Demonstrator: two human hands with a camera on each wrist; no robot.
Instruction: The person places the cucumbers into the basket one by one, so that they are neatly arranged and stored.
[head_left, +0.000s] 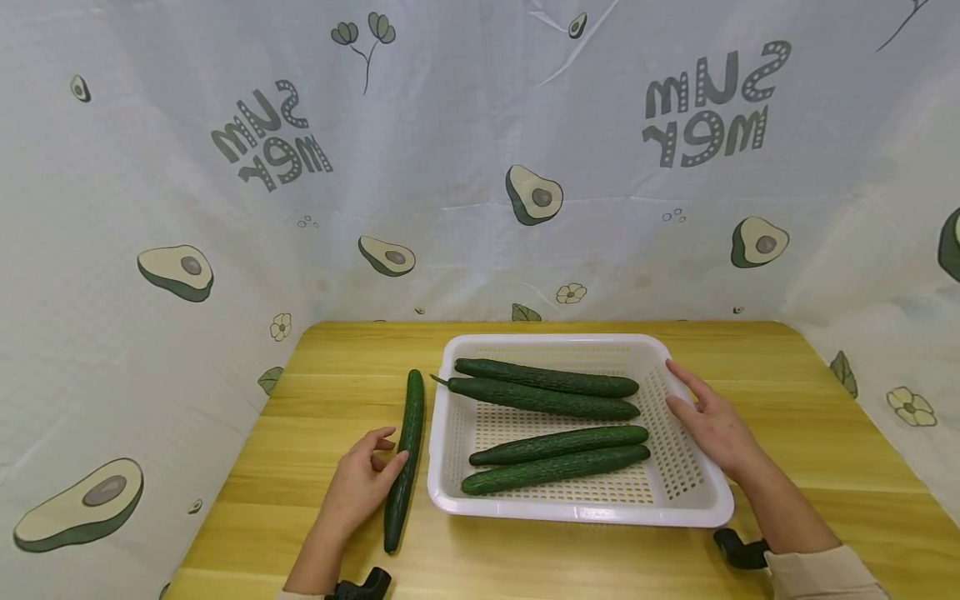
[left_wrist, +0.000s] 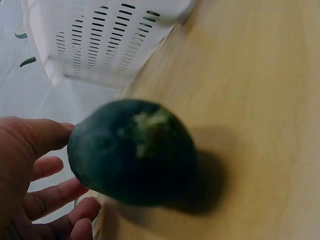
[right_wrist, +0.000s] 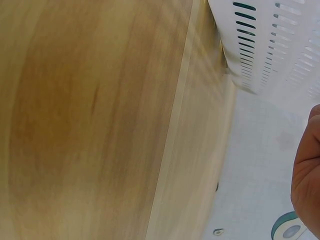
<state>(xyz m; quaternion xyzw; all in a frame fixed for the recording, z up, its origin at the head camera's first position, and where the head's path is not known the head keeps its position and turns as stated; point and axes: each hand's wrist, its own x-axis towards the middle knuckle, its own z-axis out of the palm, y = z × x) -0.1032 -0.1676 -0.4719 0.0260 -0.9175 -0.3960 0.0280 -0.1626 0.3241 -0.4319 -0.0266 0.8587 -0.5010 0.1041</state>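
A dark green cucumber (head_left: 405, 467) lies lengthwise on the wooden table, left of a white perforated plastic basket (head_left: 570, 514). My left hand (head_left: 356, 483) is at its left side, thumb touching the skin and the other fingers loosely bent. In the left wrist view, the blunt cucumber end (left_wrist: 125, 160) faces the camera, and the left-hand fingers (left_wrist: 55, 197) show beside it, not wrapped round it. Several cucumbers (head_left: 555, 471) lie crosswise inside the basket, one with a thin stem over the left rim. My right hand (head_left: 716, 425) rests on the basket's right rim, its fingers extended.
The wooden table (head_left: 345, 358) runs back to a pale hanging cloth (head_left: 465, 142) printed with avocados, which also stands at both sides. Dark wrist mounts (head_left: 738, 550) sit below the hands. The basket's slotted outer wall (right_wrist: 280, 50) shows in the right wrist view.
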